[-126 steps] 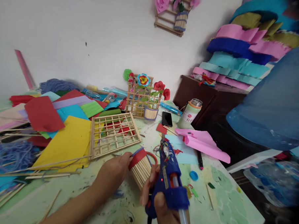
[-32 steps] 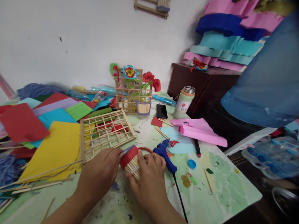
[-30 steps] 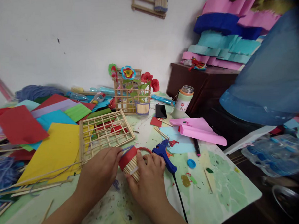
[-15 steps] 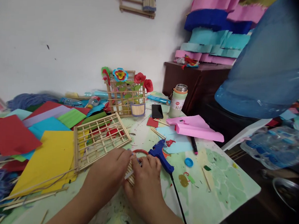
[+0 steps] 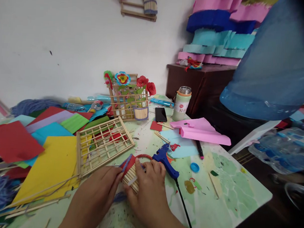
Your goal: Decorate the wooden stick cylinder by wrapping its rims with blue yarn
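In front of me lies a small panel of short wooden sticks (image 5: 130, 174), with a red strip along its upper left edge and a pale band across it. A strand of blue yarn (image 5: 127, 162) runs along that red edge. The fingertips of my left hand (image 5: 95, 189) are closed at the yarn's lower end, beside the panel. Over the panel's right side, my right hand (image 5: 150, 184) is wrapped with thumb and fingers gripping it. Just beyond my right fingers rests a blue glue gun (image 5: 165, 161), its black cord trailing toward me. A red ring (image 5: 143, 156) sits partly behind the panel.
A wooden lattice frame (image 5: 105, 145) lies left of the panel, near coloured paper sheets (image 5: 51, 160). Farther back stand a lattice holder with paper flowers (image 5: 127, 99), a phone (image 5: 161, 114) and a bottle (image 5: 181, 105). Pink paper (image 5: 204, 131) and a blue cap (image 5: 194, 167) are to the right.
My left hand has drawn back to the left and down from the panel, uncovering the red edge and blue yarn. The right hand keeps its grip on the panel.
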`<action>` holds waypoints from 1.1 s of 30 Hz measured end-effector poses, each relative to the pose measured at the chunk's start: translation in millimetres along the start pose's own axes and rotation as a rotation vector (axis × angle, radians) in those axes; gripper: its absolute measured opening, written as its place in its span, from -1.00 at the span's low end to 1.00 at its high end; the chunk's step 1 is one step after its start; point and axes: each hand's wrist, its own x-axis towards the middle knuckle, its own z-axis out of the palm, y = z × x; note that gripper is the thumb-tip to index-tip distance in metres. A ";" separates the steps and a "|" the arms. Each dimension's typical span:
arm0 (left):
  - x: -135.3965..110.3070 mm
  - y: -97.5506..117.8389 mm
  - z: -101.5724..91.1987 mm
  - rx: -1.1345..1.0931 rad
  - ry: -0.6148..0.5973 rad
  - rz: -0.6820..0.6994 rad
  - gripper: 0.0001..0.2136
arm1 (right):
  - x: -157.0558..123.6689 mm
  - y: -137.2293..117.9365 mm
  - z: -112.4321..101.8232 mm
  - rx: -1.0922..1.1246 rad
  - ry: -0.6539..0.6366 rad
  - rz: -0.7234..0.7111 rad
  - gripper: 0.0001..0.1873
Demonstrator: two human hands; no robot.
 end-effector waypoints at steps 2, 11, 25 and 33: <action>-0.5 -0.3 0.8 -0.018 0.014 -0.006 -0.79 | 0.4 0.1 0.0 -0.005 0.000 -0.004 -0.36; -2.1 -4.9 3.6 -0.013 0.019 -0.022 -0.85 | 1.8 -0.1 -0.4 0.013 -0.009 0.007 -0.39; -5.7 -9.0 10.1 -0.046 -0.009 -0.085 -0.87 | 2.4 -0.5 -0.3 -0.014 -0.001 0.003 -0.38; -6.0 -10.7 8.9 -0.048 -0.002 -0.062 -0.87 | 1.5 -0.3 0.5 -0.016 -0.002 -0.003 -0.38</action>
